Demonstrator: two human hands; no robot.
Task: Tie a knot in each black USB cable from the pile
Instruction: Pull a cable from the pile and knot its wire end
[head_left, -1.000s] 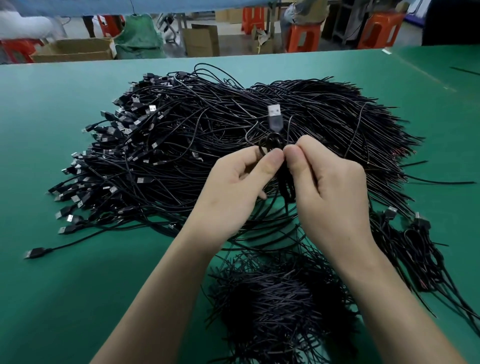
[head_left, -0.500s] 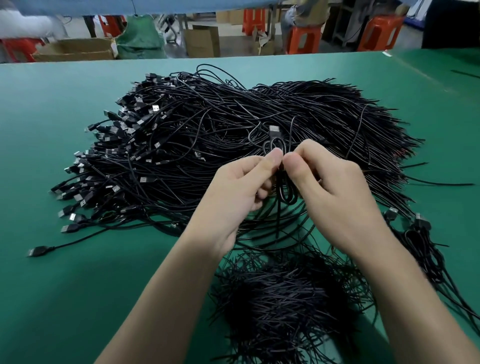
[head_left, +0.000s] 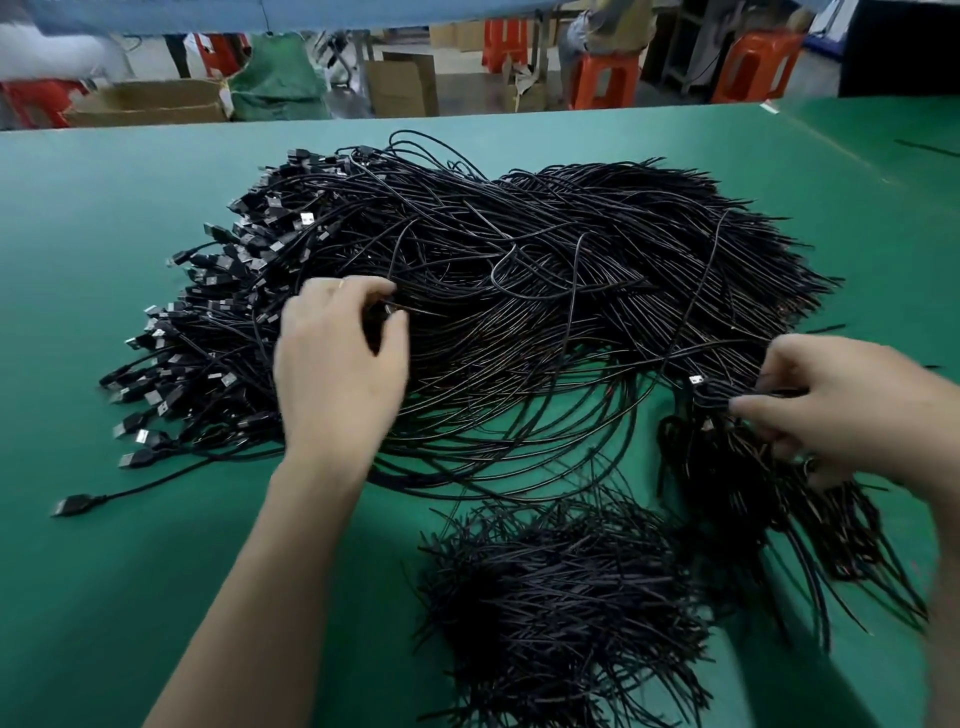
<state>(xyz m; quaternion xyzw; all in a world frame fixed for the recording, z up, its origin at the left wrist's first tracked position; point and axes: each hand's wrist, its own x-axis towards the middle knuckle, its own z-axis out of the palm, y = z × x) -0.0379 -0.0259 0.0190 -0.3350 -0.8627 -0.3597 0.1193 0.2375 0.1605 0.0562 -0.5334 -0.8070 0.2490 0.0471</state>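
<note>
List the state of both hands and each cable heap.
left hand: pinches a cable in the big pile.
right hand: fingers curled in the right heap; grip too blurred to tell.
big pile: loose, tangled, plugs at its left.
right heap: bunched, under the right hand.
near heap: bunched, untouched.

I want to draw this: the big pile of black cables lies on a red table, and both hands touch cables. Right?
No. The head view shows a green table, not red. The big pile of black cables lies on it, and the left hand and right hand both touch cables.
</note>
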